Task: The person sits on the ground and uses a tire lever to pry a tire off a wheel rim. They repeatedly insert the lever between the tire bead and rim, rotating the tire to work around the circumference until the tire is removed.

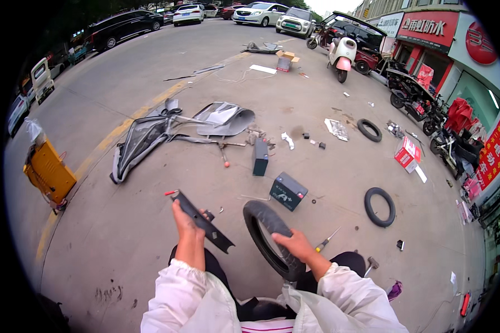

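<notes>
across a gap from panel (201, 221), right hand (300, 247) grips tyre edge (274, 220)

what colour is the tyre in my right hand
The tyre is black, best seen in the head view.

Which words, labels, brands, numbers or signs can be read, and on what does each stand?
Texts are located, not copied.
Red shop sign: large white characters, clear.
White shop sign: small, unclear.
Vertical red banner: large yellow characters, clear.
Nearer dark battery: large pale marking, clear; small print blurred.
Red-and-white carton: print too small.
Car number plates: too small.
Tyre in the right hand: none made out.
</notes>
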### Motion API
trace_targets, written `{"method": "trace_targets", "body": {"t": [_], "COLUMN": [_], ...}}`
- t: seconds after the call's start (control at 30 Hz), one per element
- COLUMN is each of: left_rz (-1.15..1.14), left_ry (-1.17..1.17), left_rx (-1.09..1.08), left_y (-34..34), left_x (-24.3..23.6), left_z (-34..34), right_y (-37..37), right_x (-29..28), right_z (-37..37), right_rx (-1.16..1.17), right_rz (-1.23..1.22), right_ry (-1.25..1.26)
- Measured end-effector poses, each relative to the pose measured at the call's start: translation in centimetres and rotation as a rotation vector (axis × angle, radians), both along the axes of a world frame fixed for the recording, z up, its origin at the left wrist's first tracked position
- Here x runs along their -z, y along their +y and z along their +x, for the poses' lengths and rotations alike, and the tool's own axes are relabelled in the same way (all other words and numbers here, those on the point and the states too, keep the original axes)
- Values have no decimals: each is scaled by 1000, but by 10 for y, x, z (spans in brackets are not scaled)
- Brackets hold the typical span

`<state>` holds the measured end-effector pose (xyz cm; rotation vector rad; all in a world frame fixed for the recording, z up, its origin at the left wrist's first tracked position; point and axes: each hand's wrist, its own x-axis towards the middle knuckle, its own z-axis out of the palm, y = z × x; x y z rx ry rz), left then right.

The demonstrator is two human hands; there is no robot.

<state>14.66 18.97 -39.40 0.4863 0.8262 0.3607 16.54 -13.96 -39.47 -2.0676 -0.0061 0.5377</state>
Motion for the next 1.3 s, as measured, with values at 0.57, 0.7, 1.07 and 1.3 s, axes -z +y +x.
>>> {"method": "trace_targets", "body": {"t": [0.57,0.7,1.07,1.3], "left_rz": [228,194,220,262], "left_ry": [240,303,350,384], "left_rx": [600,655,684,675], "left_y": [-80,-103,-151,-166], "left_x": [53,89,117,123], "left_z": [-69,-59,-38,-29], "right_y": [2,3,-8,1], "right_x": [115,109,115,104], "right_z": [-63,-57,-42,-36], "right_rx": [297,358,410,435], "right_rz": [426,476,487,556], "right_ry": [68,79,127,162]}}
